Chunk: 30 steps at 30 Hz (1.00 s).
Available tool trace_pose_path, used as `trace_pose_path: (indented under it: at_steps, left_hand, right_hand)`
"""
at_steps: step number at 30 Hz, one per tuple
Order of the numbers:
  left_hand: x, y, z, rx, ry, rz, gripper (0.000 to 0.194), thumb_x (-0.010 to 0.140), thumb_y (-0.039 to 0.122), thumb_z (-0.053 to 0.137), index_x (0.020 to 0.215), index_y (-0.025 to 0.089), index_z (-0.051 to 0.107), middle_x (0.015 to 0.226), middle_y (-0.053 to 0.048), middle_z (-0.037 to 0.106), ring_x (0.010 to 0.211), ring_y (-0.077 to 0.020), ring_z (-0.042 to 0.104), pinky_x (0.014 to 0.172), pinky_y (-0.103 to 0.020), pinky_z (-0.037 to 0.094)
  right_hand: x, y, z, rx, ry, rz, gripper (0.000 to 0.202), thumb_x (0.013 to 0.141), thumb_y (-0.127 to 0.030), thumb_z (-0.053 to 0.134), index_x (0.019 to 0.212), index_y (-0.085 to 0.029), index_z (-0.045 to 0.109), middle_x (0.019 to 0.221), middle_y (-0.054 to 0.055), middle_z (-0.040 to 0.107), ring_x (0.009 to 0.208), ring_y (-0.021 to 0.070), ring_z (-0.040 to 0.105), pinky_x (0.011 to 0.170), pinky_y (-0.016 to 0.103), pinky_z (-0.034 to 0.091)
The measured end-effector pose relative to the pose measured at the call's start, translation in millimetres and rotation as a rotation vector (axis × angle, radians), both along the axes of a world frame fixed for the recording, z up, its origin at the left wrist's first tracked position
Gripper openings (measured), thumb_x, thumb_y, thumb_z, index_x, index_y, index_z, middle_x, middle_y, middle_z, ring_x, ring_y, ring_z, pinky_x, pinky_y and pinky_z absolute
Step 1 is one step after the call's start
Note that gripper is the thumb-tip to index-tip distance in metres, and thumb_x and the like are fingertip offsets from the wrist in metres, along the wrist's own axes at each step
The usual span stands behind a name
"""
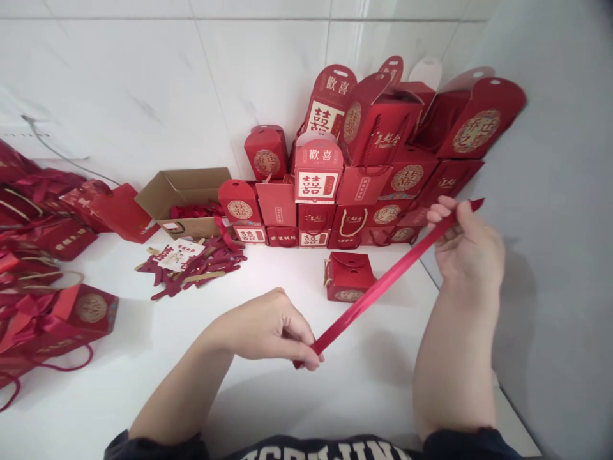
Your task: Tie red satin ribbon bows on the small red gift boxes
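Observation:
A shiny red ribbon (390, 276) is stretched taut on a slant between my two hands, above the white table. My left hand (275, 329) pinches its lower end between thumb and fingers. Higher up at the right, my right hand (467, 239) grips the other end, whose tip sticks out past the fingers. Behind the ribbon a small closed red gift box (349, 275) stands on the table, with a twisted cord handle at its left side. The ribbon passes in front of the box's right edge.
Stacked red gift boxes (318, 182) line the tiled wall. An open cardboard box (184, 191) holds red material, with a pile of red strips (205, 265) before it. Finished-looking red boxes with bows (71, 316) crowd the left. A grey panel (550, 255) bounds the table on the right.

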State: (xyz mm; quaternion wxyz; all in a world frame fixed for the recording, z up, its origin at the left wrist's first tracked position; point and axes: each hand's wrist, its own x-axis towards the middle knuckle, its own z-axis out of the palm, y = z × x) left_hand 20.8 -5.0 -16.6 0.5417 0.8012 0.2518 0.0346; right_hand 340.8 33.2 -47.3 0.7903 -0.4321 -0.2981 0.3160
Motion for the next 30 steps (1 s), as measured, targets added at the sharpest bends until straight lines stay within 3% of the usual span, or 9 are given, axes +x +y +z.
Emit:
trace_pose_path:
  at_steps: [4, 8, 11, 14, 16, 18, 23, 26, 30]
  left_hand:
    - [1, 3, -8.5, -0.053, 0.071, -0.211, 0.021, 0.08, 0.034, 0.066, 0.073, 0.018, 0.076, 0.062, -0.003, 0.072, 0.05, -0.0094, 0.06, 0.05, -0.017, 0.042]
    - [2, 10, -21.8, 0.067, 0.163, -0.375, 0.019, 0.075, 0.039, 0.07, 0.071, 0.021, 0.075, 0.064, -0.001, 0.072, 0.054, -0.0118, 0.062, 0.053, -0.02, 0.043]
    - [14, 21, -36.2, 0.298, 0.16, -0.076, 0.028, 0.077, 0.044, 0.067, 0.095, 0.023, 0.072, 0.093, -0.004, 0.074, 0.082, -0.0187, 0.067, 0.074, -0.026, 0.049]
    - [37, 45, -53.1, 0.571, -0.004, 0.254, 0.037, 0.081, 0.038, 0.062, 0.114, 0.021, 0.063, 0.117, -0.009, 0.065, 0.11, -0.0238, 0.059, 0.097, -0.037, 0.044]
    - [55, 65, -64.0, 0.637, -0.117, 0.275, 0.04, 0.083, 0.028, 0.058, 0.123, 0.021, 0.057, 0.127, -0.009, 0.06, 0.118, -0.0229, 0.054, 0.102, -0.038, 0.041]
    - [71, 83, -72.9, 0.665, -0.144, 0.233, 0.046, 0.083, 0.019, 0.055, 0.129, 0.021, 0.053, 0.131, -0.009, 0.058, 0.123, -0.0226, 0.051, 0.105, -0.038, 0.039]
    - [88, 103, -81.4, 0.699, 0.036, 0.192, 0.037, 0.084, 0.022, 0.052, 0.119, 0.019, 0.062, 0.114, -0.008, 0.069, 0.098, -0.0224, 0.065, 0.086, -0.033, 0.049]
    - [77, 95, -76.6, 0.776, 0.186, 0.324, 0.034, 0.09, 0.035, 0.044, 0.086, 0.015, 0.072, 0.084, -0.012, 0.073, 0.077, -0.0247, 0.067, 0.07, -0.034, 0.048]
    - [39, 73, -60.7, 0.677, 0.376, 0.457, 0.036, 0.088, 0.036, 0.045, 0.062, 0.017, 0.063, 0.063, -0.008, 0.067, 0.059, -0.0219, 0.063, 0.057, -0.03, 0.042]
  right_hand:
    - [27, -6, -0.2, 0.08, 0.041, -0.076, 0.018, 0.09, -0.03, 0.055, 0.085, -0.023, 0.07, 0.098, 0.002, 0.068, 0.097, 0.0161, 0.062, 0.067, 0.025, 0.054]
    - [50, -22, 4.2, -0.01, -0.136, -0.159, 0.025, 0.093, -0.032, 0.041, 0.097, -0.032, 0.065, 0.125, 0.0, 0.058, 0.111, 0.0211, 0.057, 0.059, 0.032, 0.051]
    - [47, -36, 14.8, 0.04, -0.076, -0.029, 0.025, 0.094, -0.03, 0.042, 0.093, -0.036, 0.065, 0.118, -0.003, 0.059, 0.083, 0.0146, 0.06, 0.049, 0.028, 0.044]
    - [26, -43, 27.6, 0.183, 0.078, 0.117, 0.021, 0.092, -0.023, 0.049, 0.088, -0.027, 0.068, 0.085, -0.001, 0.057, 0.049, 0.0059, 0.04, 0.04, 0.023, 0.031]
    - [7, -44, 34.0, 0.207, 0.021, 0.131, 0.012, 0.084, -0.021, 0.059, 0.088, -0.023, 0.07, 0.067, -0.002, 0.047, 0.044, 0.0054, 0.027, 0.038, 0.024, 0.023]
    - [-10, -43, 37.7, 0.15, -0.124, 0.173, 0.014, 0.081, -0.028, 0.063, 0.092, -0.025, 0.07, 0.061, -0.002, 0.041, 0.046, 0.0082, 0.026, 0.039, 0.025, 0.02]
    - [-32, -38, 38.5, 0.018, -0.296, 0.372, 0.053, 0.091, -0.058, 0.03, 0.108, -0.024, 0.068, 0.06, 0.0, 0.041, 0.05, 0.0133, 0.035, 0.045, 0.028, 0.026]
    - [-34, -35, 33.7, -0.017, -0.33, 0.403, 0.039, 0.091, -0.045, 0.038, 0.105, -0.022, 0.066, 0.058, -0.002, 0.04, 0.051, 0.0128, 0.038, 0.046, 0.027, 0.026]
    - [-34, -31, 27.0, -0.089, -0.424, 0.476, 0.017, 0.082, -0.024, 0.055, 0.099, -0.024, 0.06, 0.062, -0.004, 0.043, 0.052, 0.0095, 0.038, 0.047, 0.023, 0.026]
